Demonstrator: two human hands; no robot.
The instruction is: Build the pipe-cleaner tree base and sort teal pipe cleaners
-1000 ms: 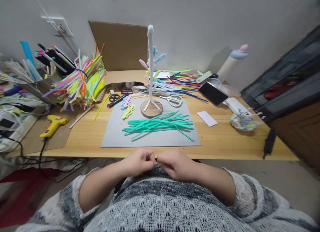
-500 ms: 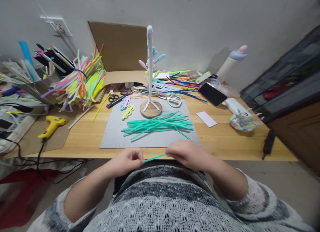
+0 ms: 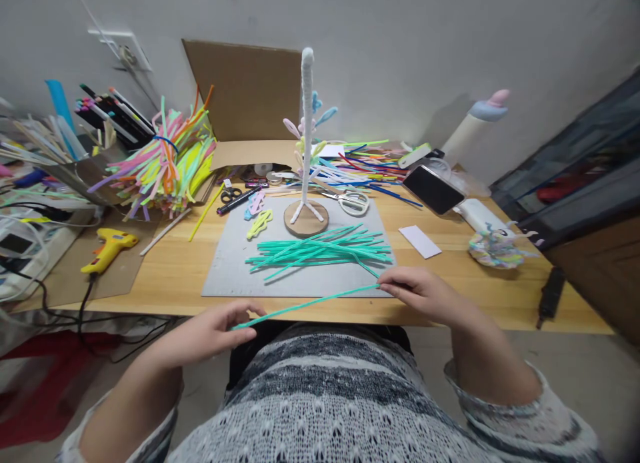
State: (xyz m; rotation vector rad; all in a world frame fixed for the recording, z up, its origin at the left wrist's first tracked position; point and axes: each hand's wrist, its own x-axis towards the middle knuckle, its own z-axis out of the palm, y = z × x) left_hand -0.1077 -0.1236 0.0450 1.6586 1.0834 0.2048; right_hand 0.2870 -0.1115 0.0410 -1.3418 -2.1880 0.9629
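A single green pipe cleaner (image 3: 310,305) stretches nearly straight between my two hands, above the table's front edge. Its right end is pinched between the thumb and fingers of my right hand (image 3: 420,293). My left hand (image 3: 220,330) holds the other end loosely, the stem running between thumb and fingers. Just beyond lies a pile of green pipe cleaners (image 3: 320,252) on a grey board (image 3: 225,270). Behind the pile stands a white wrapped stem on a round wooden base (image 3: 320,224), with scissors (image 3: 353,203) to its right and yellow bent pieces (image 3: 259,224) to its left.
A yellow glue gun (image 3: 109,248) with its cord lies at the left. Near it stands a bundle of coloured pipe cleaners (image 3: 167,160). Rightward are a phone (image 3: 434,188), a white card (image 3: 420,241) and a pastel fuzzy figure (image 3: 495,250). A cardboard sheet (image 3: 250,93) leans on the wall.
My hands have moved apart, left hand leftward and right hand rightward and up, so much more of the green pipe cleaner shows between them. The view has shifted slightly.
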